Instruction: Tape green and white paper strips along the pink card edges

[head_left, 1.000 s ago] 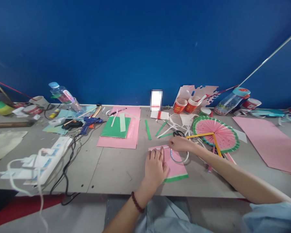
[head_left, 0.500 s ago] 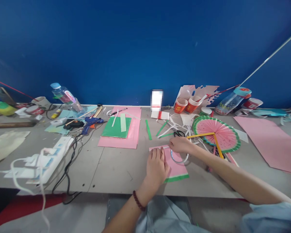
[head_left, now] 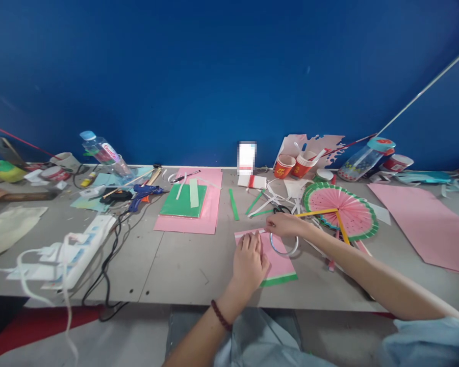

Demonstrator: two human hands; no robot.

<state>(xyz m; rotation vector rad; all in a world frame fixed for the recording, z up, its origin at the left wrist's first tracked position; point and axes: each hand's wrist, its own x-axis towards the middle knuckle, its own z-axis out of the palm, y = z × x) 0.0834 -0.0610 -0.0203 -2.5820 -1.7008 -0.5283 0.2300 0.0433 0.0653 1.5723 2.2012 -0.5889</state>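
My left hand (head_left: 249, 262) lies flat with fingers stretched out on a pink paper sheet (head_left: 281, 265) that has a green strip along its near edge. My right hand (head_left: 285, 224) rests at the sheet's far right corner, fingers curled on a clear tape roll (head_left: 284, 246) that lies half on the paper. Black scissors (head_left: 282, 209) sit just behind that hand. A paper watermelon fan (head_left: 342, 214) with yellow sticks lies to the right.
A pink and green paper stack (head_left: 189, 206), a blue glue gun (head_left: 143, 193), a power strip (head_left: 82, 244) with cables, a tilted bottle (head_left: 101, 150), red paper cups (head_left: 294, 165) and a large pink sheet (head_left: 424, 224) lie on the grey table (head_left: 179, 265).
My right hand has shifted slightly away from me along the sheet's far edge. The left hand has stayed on the paper.
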